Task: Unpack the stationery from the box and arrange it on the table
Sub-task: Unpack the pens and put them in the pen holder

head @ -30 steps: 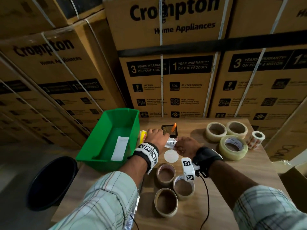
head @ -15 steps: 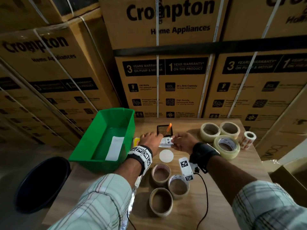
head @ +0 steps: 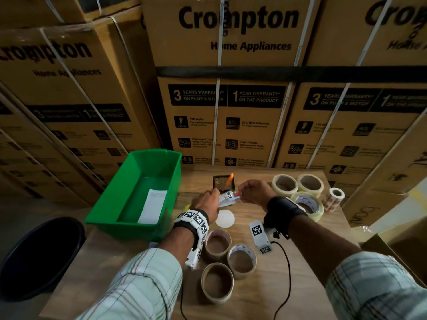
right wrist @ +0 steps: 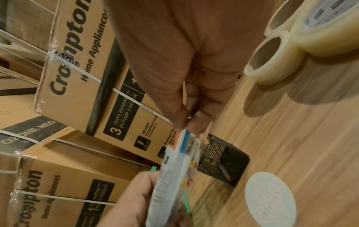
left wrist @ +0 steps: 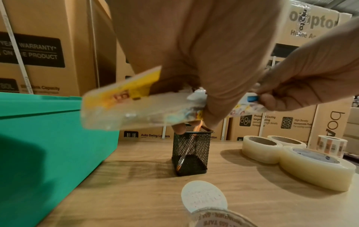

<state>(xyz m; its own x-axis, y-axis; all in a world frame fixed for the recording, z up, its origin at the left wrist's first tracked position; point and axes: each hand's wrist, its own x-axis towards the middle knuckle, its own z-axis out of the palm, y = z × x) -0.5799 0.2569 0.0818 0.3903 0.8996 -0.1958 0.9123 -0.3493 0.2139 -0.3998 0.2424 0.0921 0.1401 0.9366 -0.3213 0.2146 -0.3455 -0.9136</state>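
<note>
Head cam first: compared with a second ago both hands have lifted the pen packet (head: 227, 197) off the worktop (head: 300, 262) and carried it a bit toward the black mesh pen holder (head: 223, 184). The left hand (head: 206, 202) grips the packet's near end, and the right hand (head: 254, 192) pinches at its open end, where coloured tips now poke out. Half a second back the packet was lower and flatter. The green box (head: 129, 195) only has a white sheet (head: 152, 205) left in it, so I'd say unpacking is nearly done and this is the sorting stage.

Left wrist cam: the left hand's fingers (left wrist: 194, 86) are curled round the crinkly plastic packet (left wrist: 136, 106), which has a yellow header. The right hand (left wrist: 303, 79) pinches a blue pen end (left wrist: 252, 99) sticking out of it. The holder (left wrist: 191, 153) sits right below with an orange pencil (left wrist: 186, 150) leaning inside. Clear tape rolls (left wrist: 303, 158) are off to the side.

Right wrist cam: the right hand's fingers (right wrist: 196, 122) are closed on the pen tops (right wrist: 184, 141), blue and orange. The packet (right wrist: 170, 184) hangs edge-on, held from below by the left hand (right wrist: 139, 199). A white round disc (right wrist: 270, 198) lies flat on the worktop. My guess is a pen is about to slide out and go in the holder.
</note>
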